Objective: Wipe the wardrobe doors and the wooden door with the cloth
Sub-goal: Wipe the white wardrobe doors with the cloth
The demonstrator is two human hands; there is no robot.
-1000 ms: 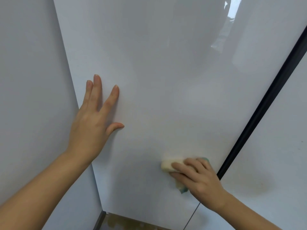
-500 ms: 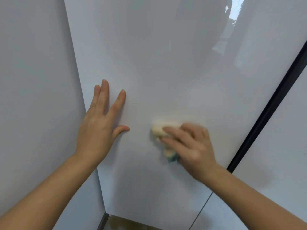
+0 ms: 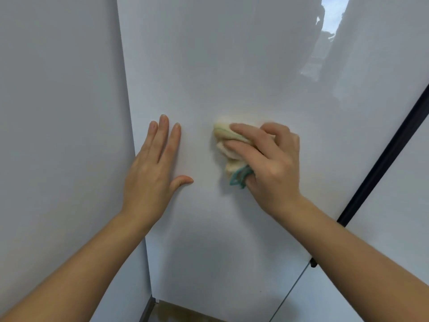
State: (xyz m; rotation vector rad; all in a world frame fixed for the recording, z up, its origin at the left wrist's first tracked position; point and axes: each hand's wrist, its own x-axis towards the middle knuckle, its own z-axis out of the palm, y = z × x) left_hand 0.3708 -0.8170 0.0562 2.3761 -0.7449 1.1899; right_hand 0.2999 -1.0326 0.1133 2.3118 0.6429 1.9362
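Door (image 3: 232, 66): one in full view, white, glossy. Panel (image 3: 406, 205): one, right of the door, beyond one black strip (image 3: 383, 156).
Hands: two. Left hand (image 3: 153, 173): fingers straight, flat on the door near its left edge, holding nothing. Right hand (image 3: 271, 163): fingers curled round the cloth (image 3: 228, 145), pressing it to the door's middle.
Cloth: one, bunched, pale yellow, teal edge at its bottom.

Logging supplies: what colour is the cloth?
The cloth is pale yellow with teal trim; head view.
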